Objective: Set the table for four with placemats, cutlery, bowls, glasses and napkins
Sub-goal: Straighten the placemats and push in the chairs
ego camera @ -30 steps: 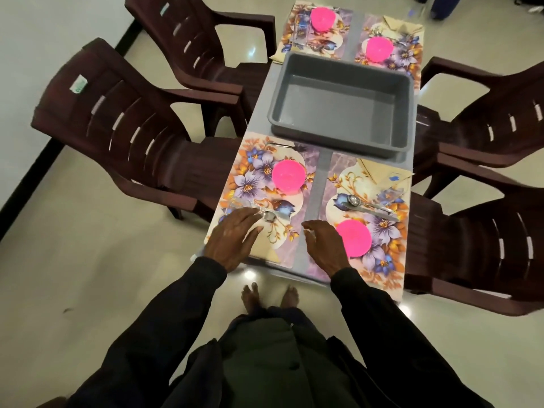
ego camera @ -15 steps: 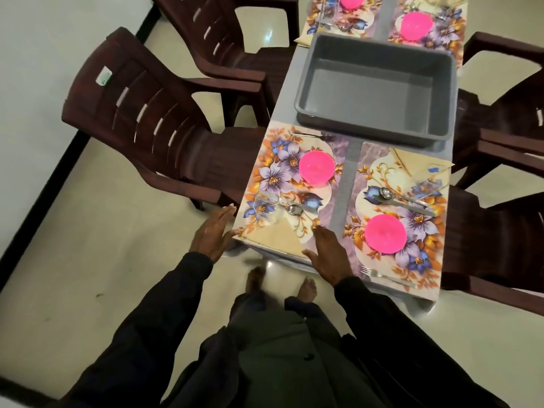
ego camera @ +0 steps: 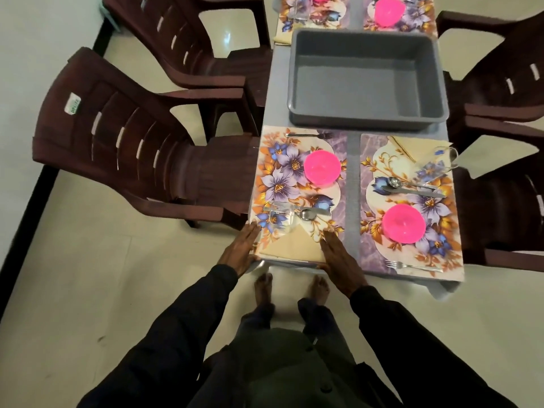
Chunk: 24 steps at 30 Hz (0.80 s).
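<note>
The near-left floral placemat (ego camera: 273,160) carries a pink bowl (ego camera: 321,167), a fork (ego camera: 309,135), a clear glass (ego camera: 278,220), a spoon and knife (ego camera: 306,214) and a folded beige napkin (ego camera: 290,245). My left hand (ego camera: 240,250) lies flat with straight fingers against the mat's near-left corner. My right hand (ego camera: 338,260) lies flat on the mat's near-right corner beside the napkin. The near-right placemat (ego camera: 368,160) holds a pink bowl (ego camera: 404,223), cutlery (ego camera: 412,187), a fork (ego camera: 412,265), a glass (ego camera: 438,164) and a napkin (ego camera: 412,144).
A grey tub (ego camera: 366,81) with nothing in it stands mid-table. Two more set placemats with pink bowls (ego camera: 388,10) lie at the far end. Dark brown plastic chairs (ego camera: 123,142) flank both sides of the narrow table. My bare feet (ego camera: 291,287) stand at its near end.
Both hands have drawn back from the middle of the near-left mat to its near corners. The camera view has shifted closer over the table.
</note>
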Tool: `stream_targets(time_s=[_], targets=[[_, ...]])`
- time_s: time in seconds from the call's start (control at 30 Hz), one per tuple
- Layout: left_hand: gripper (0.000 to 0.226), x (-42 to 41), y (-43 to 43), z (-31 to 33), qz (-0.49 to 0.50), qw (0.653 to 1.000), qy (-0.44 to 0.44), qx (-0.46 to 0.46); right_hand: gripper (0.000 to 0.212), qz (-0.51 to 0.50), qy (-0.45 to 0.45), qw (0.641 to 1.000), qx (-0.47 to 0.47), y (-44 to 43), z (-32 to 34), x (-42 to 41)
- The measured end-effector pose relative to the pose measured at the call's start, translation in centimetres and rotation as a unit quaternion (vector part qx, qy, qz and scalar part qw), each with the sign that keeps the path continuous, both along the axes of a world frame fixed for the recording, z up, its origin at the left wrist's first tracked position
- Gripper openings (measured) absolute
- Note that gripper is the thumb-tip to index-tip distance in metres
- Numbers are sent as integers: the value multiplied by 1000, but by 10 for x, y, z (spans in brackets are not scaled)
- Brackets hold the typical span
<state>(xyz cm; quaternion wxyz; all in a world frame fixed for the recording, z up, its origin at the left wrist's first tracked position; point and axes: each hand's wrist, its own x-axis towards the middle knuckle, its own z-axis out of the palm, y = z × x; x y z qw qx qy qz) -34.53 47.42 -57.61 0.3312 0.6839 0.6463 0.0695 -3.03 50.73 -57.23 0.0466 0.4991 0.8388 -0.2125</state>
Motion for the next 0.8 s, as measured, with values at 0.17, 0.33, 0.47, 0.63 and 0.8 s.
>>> stream_targets(time_s=[0.17, 0.33, 0.47, 0.63, 0.8], targets=[[96, -7, 1, -6, -25, 1000, -1, -1, 78, -4, -1, 1000, 0, 1, -1, 2], [95, -8, 1, -6, -34, 999, -3, -1, 84, -22, -1, 1000, -3, -3, -1, -1], [94, -7, 2, -1, -35, 999, -1, -2, 78, -42, 25, 999, 0, -3, -2, -1], [93, -6, 3, 3, -34, 999, 18, -7, 68, -65, 71, 995, -2, -3, -3, 1], [92, -4, 0, 3, -25, 999, 33, -5, 66, -81, 116, 990, -8, -2, -2, 3]])
